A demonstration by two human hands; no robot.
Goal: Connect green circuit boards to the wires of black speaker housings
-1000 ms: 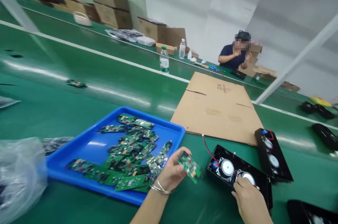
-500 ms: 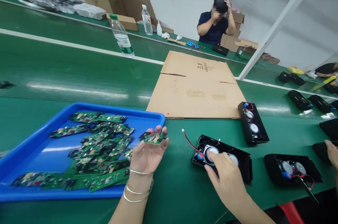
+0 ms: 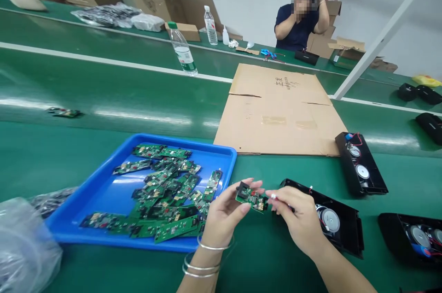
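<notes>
My left hand point(image 3: 226, 212), with bangles at the wrist, holds a green circuit board point(image 3: 252, 197) between thumb and fingers. Close beside the board's right end, my right hand point(image 3: 299, 217) pinches a small white connector point(image 3: 274, 196). Behind and below my right hand lies an open black speaker housing point(image 3: 348, 233) with a round silver speaker point(image 3: 329, 220); my hand covers its left part. To the left, a blue tray point(image 3: 103, 234) bears several green circuit boards point(image 3: 165, 187), piled loosely.
More open black housings point(image 3: 359, 164) lie at the right. A cardboard sheet point(image 3: 279, 108) lies ahead, with a water bottle point(image 3: 183, 51) beyond its left side. A plastic bag point(image 3: 26, 247) sits at the lower left. A person point(image 3: 300, 21) sits across the table.
The view has turned left. My right hand has left the speaker and come to the board with the connector. My left hand has gone from palm-up to gripping the board, now tilted.
</notes>
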